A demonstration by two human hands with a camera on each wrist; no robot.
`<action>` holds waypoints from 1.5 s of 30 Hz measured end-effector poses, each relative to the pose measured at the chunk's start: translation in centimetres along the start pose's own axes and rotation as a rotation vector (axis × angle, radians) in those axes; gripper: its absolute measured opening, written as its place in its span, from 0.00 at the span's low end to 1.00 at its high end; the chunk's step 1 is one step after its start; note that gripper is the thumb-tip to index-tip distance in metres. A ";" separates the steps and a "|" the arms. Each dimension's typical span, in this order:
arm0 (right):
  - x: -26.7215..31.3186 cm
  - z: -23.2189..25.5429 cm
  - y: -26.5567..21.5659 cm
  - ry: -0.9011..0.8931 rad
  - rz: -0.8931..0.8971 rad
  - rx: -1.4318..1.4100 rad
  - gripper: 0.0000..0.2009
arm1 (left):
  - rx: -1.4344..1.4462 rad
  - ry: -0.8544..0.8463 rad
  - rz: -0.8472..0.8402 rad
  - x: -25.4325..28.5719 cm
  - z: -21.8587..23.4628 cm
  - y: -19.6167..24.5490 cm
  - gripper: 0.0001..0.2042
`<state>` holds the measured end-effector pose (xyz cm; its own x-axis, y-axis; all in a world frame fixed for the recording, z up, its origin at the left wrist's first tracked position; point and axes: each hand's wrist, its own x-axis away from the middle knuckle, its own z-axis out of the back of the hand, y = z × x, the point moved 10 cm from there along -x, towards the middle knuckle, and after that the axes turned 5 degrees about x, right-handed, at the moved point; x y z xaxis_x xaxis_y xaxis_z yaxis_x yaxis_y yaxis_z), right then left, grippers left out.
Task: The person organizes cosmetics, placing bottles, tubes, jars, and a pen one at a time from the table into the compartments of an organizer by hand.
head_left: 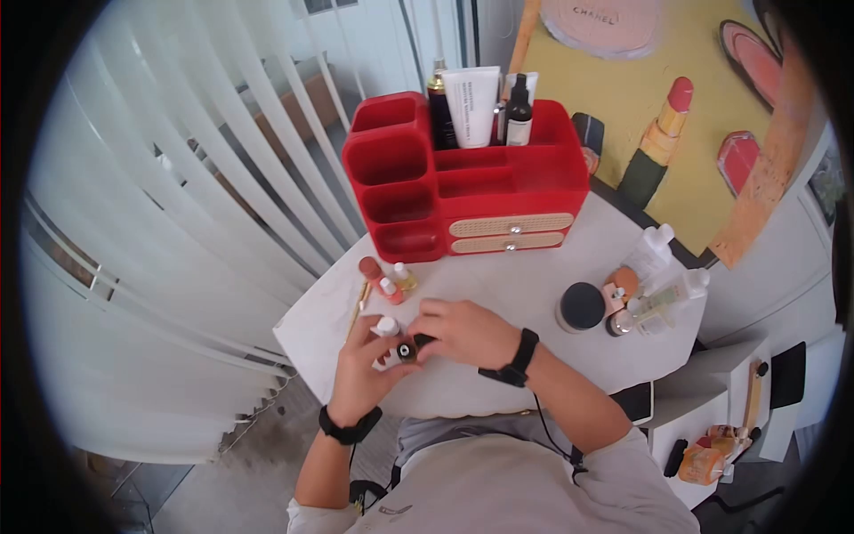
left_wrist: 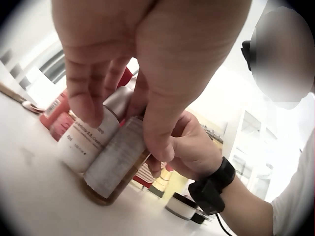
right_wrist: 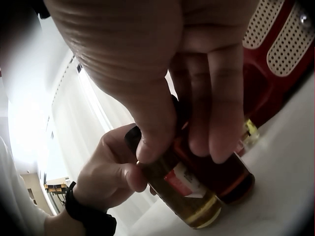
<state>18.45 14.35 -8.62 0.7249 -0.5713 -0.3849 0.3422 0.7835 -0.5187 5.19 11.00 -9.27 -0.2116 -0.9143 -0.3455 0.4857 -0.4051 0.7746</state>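
Close together near the table's front edge, my two hands work on small bottles. With thumb and fingers my left hand (head_left: 360,374) holds a small clear glass bottle (left_wrist: 115,162) of amber liquid, with a pale label. Its other fingers lie over a white B.B. cream bottle (left_wrist: 81,145) alongside. My right hand (head_left: 471,336) grips a dark red-brown bottle (right_wrist: 234,179), its thumb in front and fingers behind. In the right wrist view the dark bottle stands tilted beside the glass bottle, whose red-and-white label shows. The fingers hide the dark bottle's upper part.
A red organizer (head_left: 507,205) with bottles and tubes stands at the back. Small pink and yellow bottles (head_left: 391,289) and a thin brush (head_left: 358,307) lie left. At right are a black-lidded jar (head_left: 581,307) and several cosmetics (head_left: 654,298). Vertical blinds (head_left: 213,196) hang beside the table.
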 end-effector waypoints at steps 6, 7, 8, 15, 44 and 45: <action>1.9 11.9 -1.8 0.305 -0.034 0.112 0.16 | -0.027 0.051 -0.193 -5.9 0.1 7.3 0.24; 1.4 14.6 -1.9 0.372 -0.064 0.137 0.16 | -0.003 0.079 -0.240 -8.2 0.5 9.2 0.24; 0.9 17.3 -2.1 0.443 -0.093 0.165 0.16 | 0.061 0.115 -0.268 -10.7 0.8 10.5 0.24; -3.7 26.2 7.3 0.650 -0.302 0.183 0.16 | -0.196 0.195 -0.278 -25.0 -0.1 12.4 0.21; -6.2 23.1 12.5 0.330 -0.341 0.219 0.15 | -0.791 0.314 -0.377 -24.1 -3.3 11.3 0.15; -6.3 23.2 12.8 0.332 -0.351 0.247 0.15 | -0.808 0.295 -0.378 -24.0 -3.6 11.0 0.16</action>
<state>32.17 33.59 4.91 0.3272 -0.8242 -0.4622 0.6893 0.5427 -0.4799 18.65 28.44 5.65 -0.3054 -0.6401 -0.7050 0.8938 -0.4480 0.0195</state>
